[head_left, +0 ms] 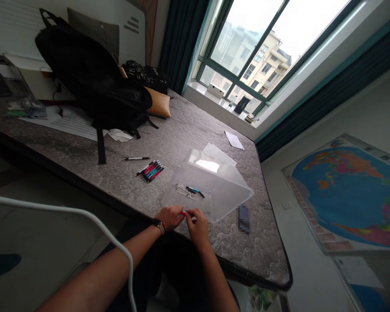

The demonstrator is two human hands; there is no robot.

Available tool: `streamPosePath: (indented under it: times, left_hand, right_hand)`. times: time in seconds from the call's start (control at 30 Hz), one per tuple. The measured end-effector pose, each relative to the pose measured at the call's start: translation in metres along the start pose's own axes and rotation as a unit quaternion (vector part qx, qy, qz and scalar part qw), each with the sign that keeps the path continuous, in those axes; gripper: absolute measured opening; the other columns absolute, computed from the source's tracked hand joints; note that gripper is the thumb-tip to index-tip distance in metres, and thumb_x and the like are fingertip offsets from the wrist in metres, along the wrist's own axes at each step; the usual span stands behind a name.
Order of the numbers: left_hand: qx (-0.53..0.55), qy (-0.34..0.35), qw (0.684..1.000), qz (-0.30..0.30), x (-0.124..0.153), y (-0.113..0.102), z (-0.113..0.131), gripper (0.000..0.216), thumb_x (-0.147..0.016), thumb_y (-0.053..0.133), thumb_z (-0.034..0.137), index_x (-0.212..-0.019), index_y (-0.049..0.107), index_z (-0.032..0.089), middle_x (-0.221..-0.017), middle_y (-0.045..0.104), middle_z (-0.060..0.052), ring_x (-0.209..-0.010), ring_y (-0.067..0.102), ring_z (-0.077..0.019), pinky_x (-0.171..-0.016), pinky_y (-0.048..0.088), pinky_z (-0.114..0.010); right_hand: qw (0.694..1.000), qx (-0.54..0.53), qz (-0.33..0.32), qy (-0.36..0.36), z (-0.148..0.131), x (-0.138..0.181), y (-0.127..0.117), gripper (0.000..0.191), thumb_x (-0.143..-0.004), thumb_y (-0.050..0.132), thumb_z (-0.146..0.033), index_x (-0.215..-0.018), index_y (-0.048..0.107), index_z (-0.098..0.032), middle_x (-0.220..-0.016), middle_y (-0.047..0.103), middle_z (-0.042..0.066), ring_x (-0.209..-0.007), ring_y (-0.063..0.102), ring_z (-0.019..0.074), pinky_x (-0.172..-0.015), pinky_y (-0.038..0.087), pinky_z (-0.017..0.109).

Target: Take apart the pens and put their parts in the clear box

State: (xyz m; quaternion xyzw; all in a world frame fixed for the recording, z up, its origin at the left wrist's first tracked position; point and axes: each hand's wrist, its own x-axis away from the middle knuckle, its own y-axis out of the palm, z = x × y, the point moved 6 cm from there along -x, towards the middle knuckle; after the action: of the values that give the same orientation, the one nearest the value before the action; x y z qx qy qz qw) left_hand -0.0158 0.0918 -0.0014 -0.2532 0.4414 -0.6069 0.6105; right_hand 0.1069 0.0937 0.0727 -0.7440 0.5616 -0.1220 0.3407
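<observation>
My left hand (170, 217), with a watch on its wrist, has its fingers closed round a small red pen part (182, 212). At the other end of this part, the fingertips of my right hand (198, 226) pinch it; most of it is hidden by the fingers. Just beyond my hands lies a clear plastic box (224, 190). Within its outline are a teal and black pen piece (195, 191) and several thin pale pen parts (186, 193). To the left lies a bunch of red, teal and black pens (150, 171), with a single pen (135, 158) behind it.
The quilted mattress (188, 115) bears everything. A blurred dark phone-like object (243, 219) lies right of the box. Papers (234, 140) lie farther back. A black backpack (87, 73) stands far left. A white cable (94, 219) crosses in front of my left forearm.
</observation>
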Motion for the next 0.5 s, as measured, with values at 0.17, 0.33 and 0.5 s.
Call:
streamPosePath:
  times: [0.17,0.33,0.5]
  left_hand:
    - [0.000,0.001,1.000,0.001,0.0002,-0.0013,0.0004,0.027,-0.095,0.039,0.037,-0.087,0.057,0.020,-0.083,0.067,-0.007,-0.073,0.063,-0.0197,-0.061,0.038,-0.029]
    - [0.010,0.003,1.000,-0.002,0.0005,-0.0006,0.0004,0.027,-0.095,0.040,0.038,-0.086,0.057,0.019,-0.082,0.067,-0.007,-0.073,0.064,-0.0198,-0.062,0.039,-0.029]
    - [0.025,-0.004,1.000,0.002,0.0004,-0.0016,0.0000,0.031,-0.096,0.038,0.039,-0.086,0.058,0.019,-0.082,0.067,-0.007,-0.073,0.063,-0.0195,-0.062,0.039,-0.029]
  right_hand:
    - [1.000,0.026,-0.007,-0.014,-0.0039,0.0033,-0.0043,0.016,-0.089,0.053,-0.022,-0.089,0.069,-0.021,-0.087,0.064,0.004,-0.076,0.062,0.0155,-0.061,0.051,0.023]
    - [0.998,0.046,-0.036,-0.024,-0.0041,0.0018,0.0001,0.017,-0.091,0.055,-0.024,-0.093,0.071,-0.023,-0.088,0.065,0.004,-0.076,0.063,0.0157,-0.068,0.051,0.025]
    - [0.997,0.059,-0.040,-0.026,-0.0029,-0.0041,0.0038,0.017,-0.091,0.056,-0.027,-0.093,0.073,-0.023,-0.087,0.066,0.004,-0.077,0.063,0.0163,-0.072,0.051,0.026]
